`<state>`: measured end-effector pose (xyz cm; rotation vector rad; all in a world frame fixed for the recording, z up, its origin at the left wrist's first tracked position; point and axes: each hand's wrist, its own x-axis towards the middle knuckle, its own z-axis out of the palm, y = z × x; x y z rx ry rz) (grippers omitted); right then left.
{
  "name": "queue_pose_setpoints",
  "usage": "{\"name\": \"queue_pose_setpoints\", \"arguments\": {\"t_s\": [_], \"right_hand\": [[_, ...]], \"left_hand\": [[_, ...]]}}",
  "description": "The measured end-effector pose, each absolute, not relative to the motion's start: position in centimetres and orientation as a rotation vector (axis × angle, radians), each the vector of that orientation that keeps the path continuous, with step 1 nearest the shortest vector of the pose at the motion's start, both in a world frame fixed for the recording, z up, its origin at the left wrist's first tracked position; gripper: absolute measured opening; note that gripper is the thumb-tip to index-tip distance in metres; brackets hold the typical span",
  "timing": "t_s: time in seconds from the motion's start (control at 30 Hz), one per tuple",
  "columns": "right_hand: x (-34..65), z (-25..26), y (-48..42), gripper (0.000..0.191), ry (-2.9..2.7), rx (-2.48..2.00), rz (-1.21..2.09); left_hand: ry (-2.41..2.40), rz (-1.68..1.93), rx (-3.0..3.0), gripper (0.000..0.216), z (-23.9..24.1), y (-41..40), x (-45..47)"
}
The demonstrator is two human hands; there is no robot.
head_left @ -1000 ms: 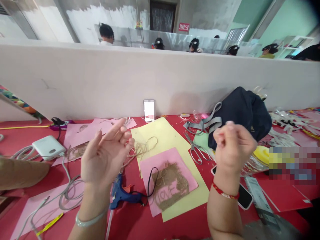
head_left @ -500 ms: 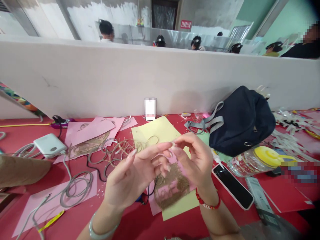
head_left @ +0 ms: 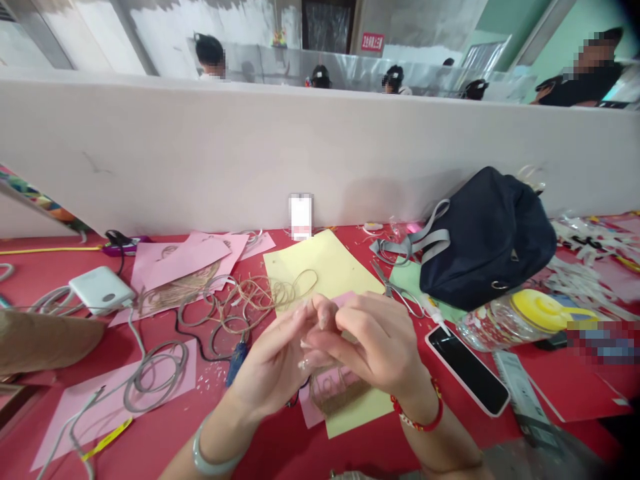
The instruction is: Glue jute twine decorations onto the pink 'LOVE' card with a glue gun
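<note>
In front of me my left hand [head_left: 280,363] and my right hand [head_left: 383,340] meet at the fingertips above the work surface. Both have their fingers bent and pressed together; whatever is between them is too small or hidden. Partly covered beneath them lies a pink sheet [head_left: 313,408] with brown twine work [head_left: 345,395] stuck on it, resting on yellow paper [head_left: 360,410]. Loose twine [head_left: 255,293] tangles to the left, reaching onto another yellow sheet [head_left: 325,257]. A blue-handled item [head_left: 237,363] is beside my left hand. Scissors [head_left: 395,288] lie beyond my right hand.
On the right are a dark blue bag [head_left: 487,237], a yellow-lidded bottle [head_left: 500,323] and a phone [head_left: 467,370]. To the left sit a white power bank [head_left: 103,290], coiled cable [head_left: 155,377] and pink sheets [head_left: 177,260]. A white partition [head_left: 225,153] stands behind; people are beyond it.
My left hand's fingers have curled in, where they were stretched out before. My right hand has come lower and closer to it, uncovering the scissors and hiding more of the twine work.
</note>
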<state>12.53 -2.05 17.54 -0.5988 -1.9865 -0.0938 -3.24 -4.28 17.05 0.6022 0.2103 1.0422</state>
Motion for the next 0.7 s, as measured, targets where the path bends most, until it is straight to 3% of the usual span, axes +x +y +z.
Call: {"name": "queue_pose_setpoints", "arguments": {"t_s": [0.17,0.7], "right_hand": [[12.13,17.3,-2.19,0.029,-2.004,-0.603,-0.123],[12.38,16.77,-2.0,0.027,-2.112,-0.639,-0.147]], "left_hand": [[0.269,1.042,0.606,0.026,16.9,-4.13,-3.06],[0.447,1.122,0.627,0.033,16.75,-4.08,-2.59]]}}
